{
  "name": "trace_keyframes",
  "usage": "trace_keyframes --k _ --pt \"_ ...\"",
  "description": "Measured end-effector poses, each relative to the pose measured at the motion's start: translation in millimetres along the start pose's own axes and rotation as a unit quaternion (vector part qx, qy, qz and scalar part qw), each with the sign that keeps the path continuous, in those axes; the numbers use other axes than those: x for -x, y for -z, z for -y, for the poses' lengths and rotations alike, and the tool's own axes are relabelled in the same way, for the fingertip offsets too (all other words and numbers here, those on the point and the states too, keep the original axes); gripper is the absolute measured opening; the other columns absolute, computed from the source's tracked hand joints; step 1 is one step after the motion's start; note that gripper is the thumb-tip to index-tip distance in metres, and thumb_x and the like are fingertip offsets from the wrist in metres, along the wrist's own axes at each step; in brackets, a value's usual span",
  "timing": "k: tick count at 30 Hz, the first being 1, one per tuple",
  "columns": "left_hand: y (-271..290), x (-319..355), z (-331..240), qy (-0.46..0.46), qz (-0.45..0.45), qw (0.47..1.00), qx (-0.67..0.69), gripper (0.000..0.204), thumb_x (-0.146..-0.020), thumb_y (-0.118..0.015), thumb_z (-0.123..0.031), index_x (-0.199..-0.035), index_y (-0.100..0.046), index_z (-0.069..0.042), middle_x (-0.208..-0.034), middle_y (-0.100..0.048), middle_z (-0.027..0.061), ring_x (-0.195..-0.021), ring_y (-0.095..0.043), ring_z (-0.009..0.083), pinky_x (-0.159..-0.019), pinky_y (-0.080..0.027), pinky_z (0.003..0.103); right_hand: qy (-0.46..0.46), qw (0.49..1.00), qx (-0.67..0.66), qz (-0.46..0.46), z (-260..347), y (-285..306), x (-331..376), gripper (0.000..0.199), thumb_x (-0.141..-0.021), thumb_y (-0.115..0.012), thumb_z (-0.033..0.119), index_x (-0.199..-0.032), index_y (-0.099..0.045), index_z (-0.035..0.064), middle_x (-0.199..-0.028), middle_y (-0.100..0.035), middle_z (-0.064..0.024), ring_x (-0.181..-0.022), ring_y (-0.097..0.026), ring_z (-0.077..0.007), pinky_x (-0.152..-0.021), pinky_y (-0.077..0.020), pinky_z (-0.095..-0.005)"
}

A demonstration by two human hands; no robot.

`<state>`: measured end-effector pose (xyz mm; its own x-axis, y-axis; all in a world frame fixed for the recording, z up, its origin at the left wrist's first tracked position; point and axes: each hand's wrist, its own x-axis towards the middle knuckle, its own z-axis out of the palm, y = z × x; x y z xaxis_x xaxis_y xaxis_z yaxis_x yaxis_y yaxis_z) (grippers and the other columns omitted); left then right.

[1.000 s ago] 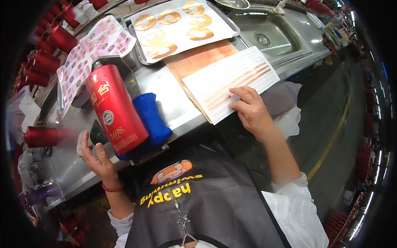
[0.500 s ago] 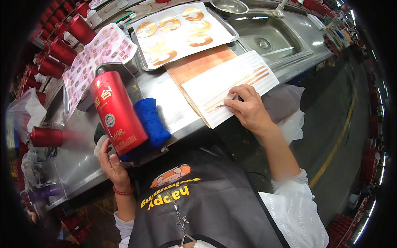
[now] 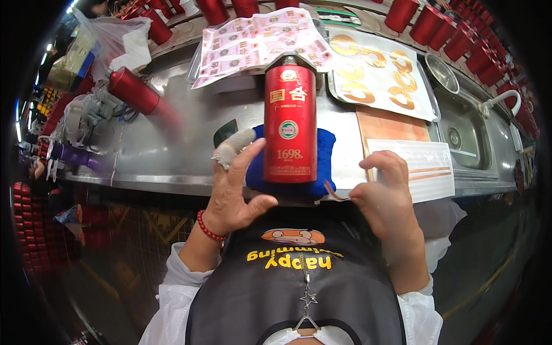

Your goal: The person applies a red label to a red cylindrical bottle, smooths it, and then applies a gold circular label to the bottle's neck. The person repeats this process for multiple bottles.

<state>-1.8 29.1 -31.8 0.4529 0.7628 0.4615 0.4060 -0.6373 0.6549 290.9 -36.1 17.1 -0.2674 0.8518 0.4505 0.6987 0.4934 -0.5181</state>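
Observation:
A red bottle [image 3: 290,135] with gold lettering and a round green-white emblem lies on a folded blue cloth [image 3: 325,150], its neck pointing away from me. My left hand [image 3: 236,187] is open just left of the bottle's base, thumb and fingers apart; one finger wears a grey fabric cover [image 3: 234,146]. To the bottle's right, my right hand [image 3: 388,192] pinches one end of a thin gold strip [image 3: 332,191], whose free end reaches toward the cloth's near corner. Behind that hand, a white backing sheet [image 3: 434,158] carries more gold strips.
A tray [image 3: 432,109] holds a sheet of gold ring-shaped stickers. Left of it lies a sheet of pink labels [image 3: 230,49]. A sink [image 3: 468,138] is at the right. Another red bottle [image 3: 133,91] rests at the left beside a clamp-like fixture [image 3: 77,123]. Several red bottles line the back.
My right hand has lifted a gold strip off the white sheet and brought it left toward the bottle. My left hand has opened beside the bottle. The view has swung left.

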Motion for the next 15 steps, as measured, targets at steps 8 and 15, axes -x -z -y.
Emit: trace_keyframes --k 8,15 --pt "-5 -1 -21 0.049 0.015 0.995 0.084 0.018 -0.090 -0.072 -0.023 -0.093 -0.066 -0.006 -0.146 -0.044 0.0216 -0.132 -0.040 0.0292 -0.110 -0.031 0.041 -0.006 0.996 -0.072 0.054 24 -41 -40 0.015 -0.080 -0.076 0.008 -0.086 -0.062 0.0045 -0.112 -0.055 -0.0142 -0.108 -0.051 -0.0353 -0.093 -0.0431 -0.0444" --pt "-20 12 0 0.215 -0.035 0.944 0.248 0.011 -0.088 -0.069 -0.015 -0.090 -0.064 -0.006 -0.139 -0.049 0.0178 -0.124 -0.045 0.0226 -0.106 -0.034 0.036 -0.097 0.987 -0.115 0.061 11 -55 -34 0.017 -0.087 -0.074 0.014 -0.087 -0.061 0.0030 -0.110 -0.052 -0.0132 -0.106 -0.051 -0.0301 -0.094 -0.0407 -0.0383"
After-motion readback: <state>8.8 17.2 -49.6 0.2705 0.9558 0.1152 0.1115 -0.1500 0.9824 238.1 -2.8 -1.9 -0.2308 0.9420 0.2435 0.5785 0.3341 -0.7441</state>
